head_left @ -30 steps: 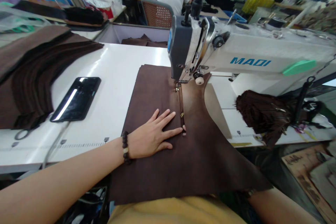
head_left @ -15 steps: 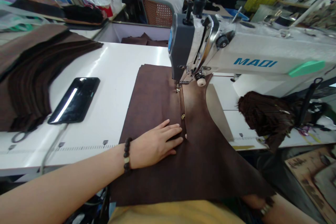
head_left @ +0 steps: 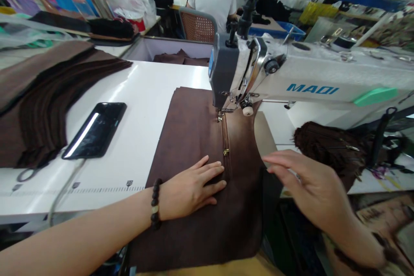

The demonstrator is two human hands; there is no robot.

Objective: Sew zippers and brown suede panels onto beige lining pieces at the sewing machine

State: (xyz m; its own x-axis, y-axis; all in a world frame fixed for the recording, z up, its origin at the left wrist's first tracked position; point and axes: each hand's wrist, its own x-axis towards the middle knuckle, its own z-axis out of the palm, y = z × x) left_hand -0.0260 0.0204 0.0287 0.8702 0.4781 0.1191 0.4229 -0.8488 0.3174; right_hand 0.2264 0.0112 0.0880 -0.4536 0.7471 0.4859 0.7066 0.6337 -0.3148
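Note:
A dark brown leather-like panel (head_left: 190, 138) lies under the sewing machine's needle area (head_left: 221, 114). Along it runs a zipper (head_left: 225, 136) with a gold-coloured pull (head_left: 226, 152). My left hand (head_left: 192, 187) rests flat on the panel, fingers spread, just left of the zipper's near end. To the right of the panel, my right hand (head_left: 310, 185) is raised with thumb and forefinger pinched together. A small shiny bit shows between its fingers, too little to name. The panel's right part hangs over the table edge.
The white sewing machine (head_left: 323, 73) stretches across the right. A phone (head_left: 95, 130) with a cable lies left of the panel, beside a stack of brown pieces (head_left: 42, 103). Bundled brown zippered pieces (head_left: 330, 146) sit at the right. A person (head_left: 213, 0) sits beyond the table.
My right hand has come up from below the panel's right corner to beside the panel. That corner has dropped from its spread position. My left hand stays in place; the view has tilted up slightly.

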